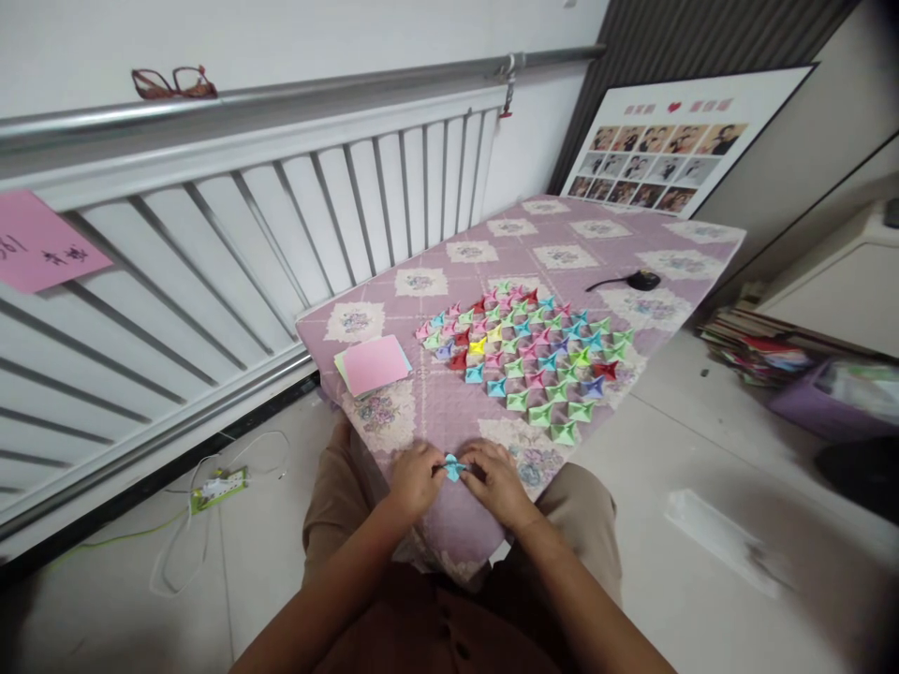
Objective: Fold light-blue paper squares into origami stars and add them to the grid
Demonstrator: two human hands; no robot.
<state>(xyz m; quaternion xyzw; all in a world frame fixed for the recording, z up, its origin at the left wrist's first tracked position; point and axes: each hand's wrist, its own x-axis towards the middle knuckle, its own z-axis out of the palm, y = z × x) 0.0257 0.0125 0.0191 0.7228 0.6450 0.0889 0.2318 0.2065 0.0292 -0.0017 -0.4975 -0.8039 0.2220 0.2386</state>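
Grip: left hand (416, 477) and right hand (497, 479) both pinch a small light-blue folded paper piece (453, 467), fingertips pressed together on its two ends.
Piece position: between the hands, at the near edge of the low table with the purple floral cloth (449, 402), just above the knees.
Axis: its long side runs left to right, from one hand to the other; both hands equally close.
Beyond: a patchwork of many coloured folded paper pieces (534, 351) lies farther up the cloth, towards the right.
Left of that: a pink square paper stack (375, 364).
Far end: a black corded object (639, 279).
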